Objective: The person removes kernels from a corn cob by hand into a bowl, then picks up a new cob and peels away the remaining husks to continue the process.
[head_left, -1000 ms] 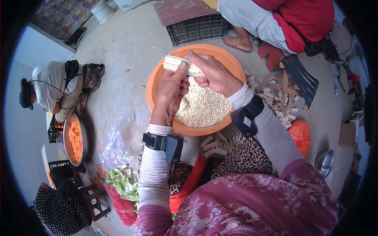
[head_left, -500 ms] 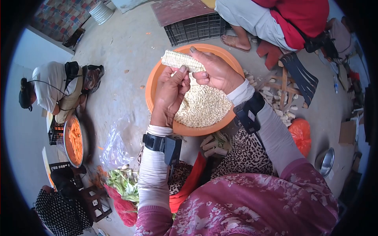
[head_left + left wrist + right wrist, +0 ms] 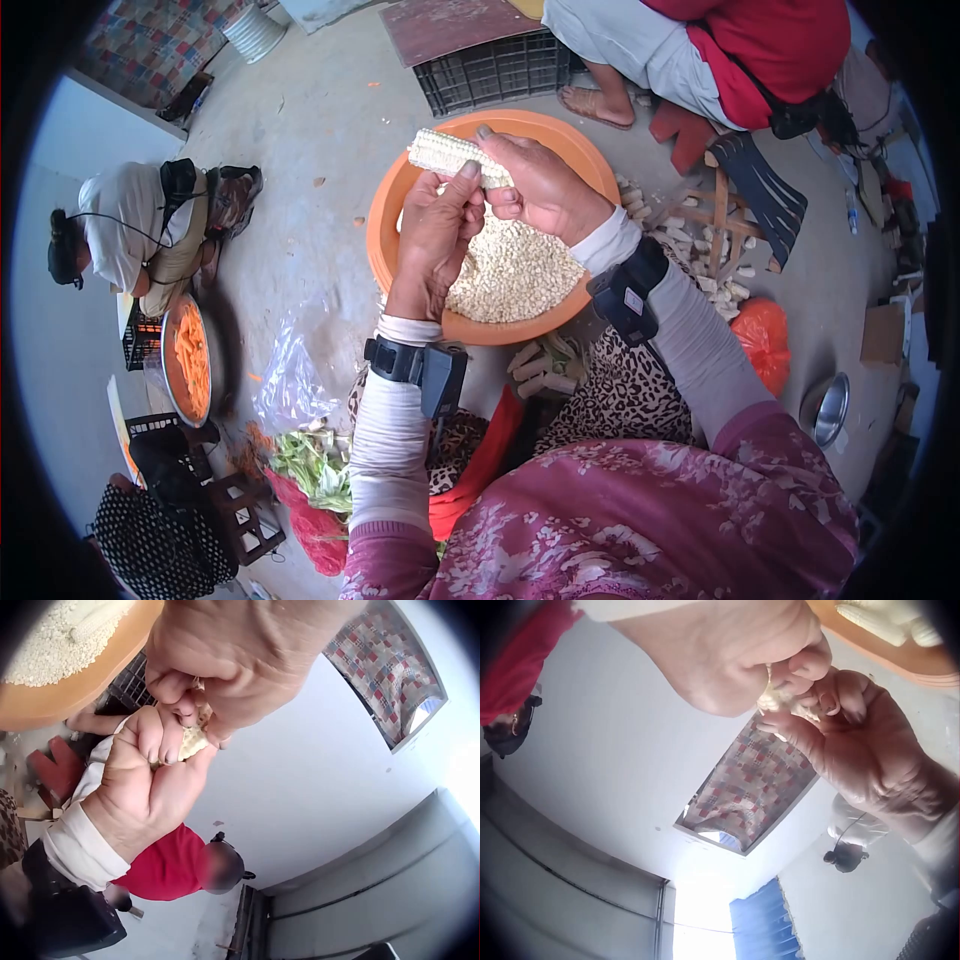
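A pale corn cob [image 3: 442,152] is held above an orange basin [image 3: 384,215] of loose white kernels [image 3: 515,268]. My right hand [image 3: 552,188] grips the cob's right end, its thumb lying along the top. My left hand [image 3: 432,240] pinches the cob from below, thumb against its side. In the left wrist view the cob [image 3: 193,742] shows only between the fingers of the left hand [image 3: 240,660] and right hand [image 3: 139,776]. The right wrist view has kernels of the cob [image 3: 769,701] between both hands, which hide most of it.
Stripped cobs [image 3: 722,290] lie on the floor at the right by a wooden stool [image 3: 722,222]. A black crate [image 3: 495,78] stands beyond the basin. People sit at left and upper right; a bowl of orange strips [image 3: 190,350] and a clear plastic bag [image 3: 295,375] are on the left.
The cob has tilted slightly and shifted a little within the grip. Both hands stay on it, with small shifts of the left thumb and right wrist.
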Tool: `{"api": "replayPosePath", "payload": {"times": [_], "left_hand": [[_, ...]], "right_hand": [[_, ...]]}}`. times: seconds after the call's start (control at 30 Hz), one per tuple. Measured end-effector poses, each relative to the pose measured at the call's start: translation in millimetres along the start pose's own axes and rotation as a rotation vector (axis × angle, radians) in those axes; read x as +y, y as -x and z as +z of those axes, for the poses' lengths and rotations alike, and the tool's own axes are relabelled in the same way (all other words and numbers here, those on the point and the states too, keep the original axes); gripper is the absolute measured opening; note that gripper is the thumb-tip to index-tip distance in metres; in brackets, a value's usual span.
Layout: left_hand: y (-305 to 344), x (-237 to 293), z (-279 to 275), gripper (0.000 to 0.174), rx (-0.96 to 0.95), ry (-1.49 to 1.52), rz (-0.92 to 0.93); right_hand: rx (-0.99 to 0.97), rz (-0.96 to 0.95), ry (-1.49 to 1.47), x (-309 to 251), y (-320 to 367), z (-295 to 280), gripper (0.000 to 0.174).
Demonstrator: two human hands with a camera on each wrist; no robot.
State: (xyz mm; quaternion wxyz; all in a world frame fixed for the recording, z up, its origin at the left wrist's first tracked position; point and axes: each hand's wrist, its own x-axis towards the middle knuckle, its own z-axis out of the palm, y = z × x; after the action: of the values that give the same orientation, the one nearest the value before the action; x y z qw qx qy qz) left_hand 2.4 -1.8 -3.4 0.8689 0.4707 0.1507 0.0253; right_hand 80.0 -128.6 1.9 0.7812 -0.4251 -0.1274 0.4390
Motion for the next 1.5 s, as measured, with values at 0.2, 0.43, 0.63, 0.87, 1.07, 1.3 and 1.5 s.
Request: {"api": "replayPosePath", "payload": {"times": [0.2, 0.43, 0.63, 0.87, 1.07, 1.3, 1.5], "left_hand": [[3.5, 2.8, 4.1, 0.016, -0.051, -0.021, 0.03], [2.4, 0.2, 4.4, 0.025, 0.016, -0.151, 0.025], [6.0, 1.0, 5.8, 0.02, -0.03, -0.222, 0.097], [4.8, 1.8, 8.4, 0.029, 0.01, -0.347, 0.09], [4.1, 5.2, 8.7, 0.032, -0.023, -0.401, 0.125], [10.2, 10.7, 7.0, 0.026, -0.07, -0.435, 0.156], [7.2, 17.8, -7.5, 0.039, -0.114, -0.392, 0.04]], "right_hand": [[0.024, -0.057, -0.002, 1.0, 3.8, 2.9, 0.03], [0.086, -0.058, 0.103, 4.6, 7.8, 12.6, 0.031], [0.027, 0.035, -0.106, 1.4, 6.0, 2.4, 0.029], [0.097, -0.039, 0.027, 7.9, 5.6, 9.0, 0.029], [0.096, -0.01, -0.006, 4.7, 7.7, 8.5, 0.03], [0.071, 0.013, -0.15, 2.3, 3.1, 0.9, 0.03], [0.073, -0.017, -0.027, -6.1, 5.2, 3.8, 0.034]]}}
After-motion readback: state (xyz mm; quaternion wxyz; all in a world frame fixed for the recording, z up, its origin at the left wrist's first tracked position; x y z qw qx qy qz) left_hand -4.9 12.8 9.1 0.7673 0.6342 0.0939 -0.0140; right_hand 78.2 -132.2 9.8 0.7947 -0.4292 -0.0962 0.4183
